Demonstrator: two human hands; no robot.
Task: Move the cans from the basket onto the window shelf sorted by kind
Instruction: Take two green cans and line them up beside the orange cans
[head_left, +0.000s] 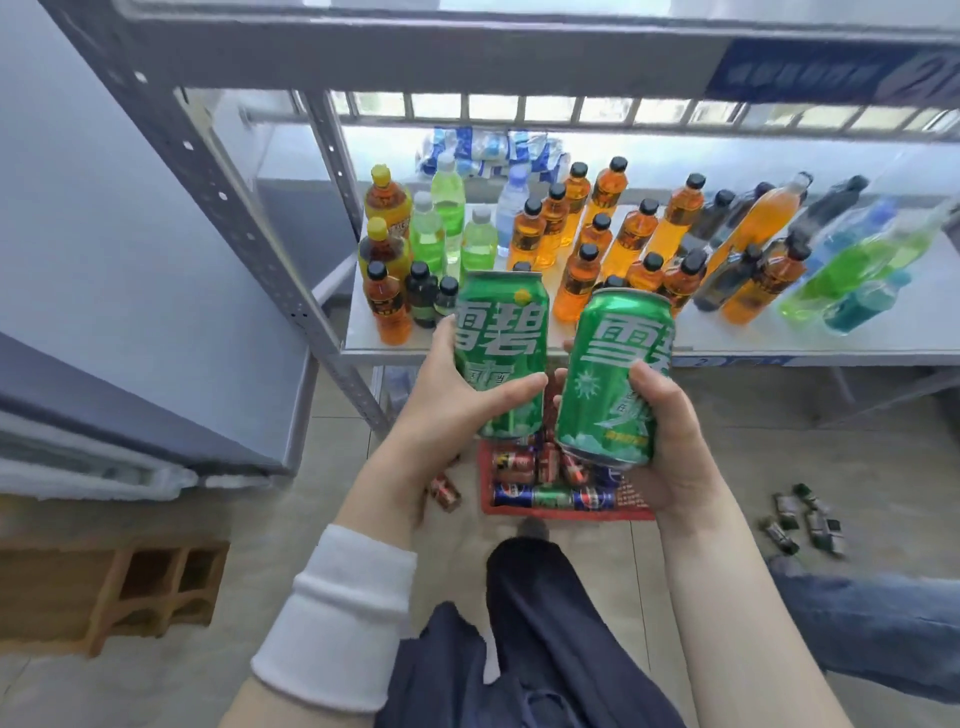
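Observation:
My left hand (447, 395) grips a green soda can (501, 332), held upright in front of the shelf edge. My right hand (670, 441) grips a second green can (613, 364) of the same kind, tilted slightly right. Both cans hang side by side above the red basket (631, 506) on the floor, which holds several red, blue and green cans lying on their sides. The window shelf (753, 338) lies just beyond the cans, its front strip bare.
Many orange, green, dark and blue bottles stand crowded on the shelf. A grey metal upright (244, 228) rises at left. One loose red can (445, 492) lies left of the basket, small dark packets (805, 519) to its right, a hollow brick (156, 587) at lower left.

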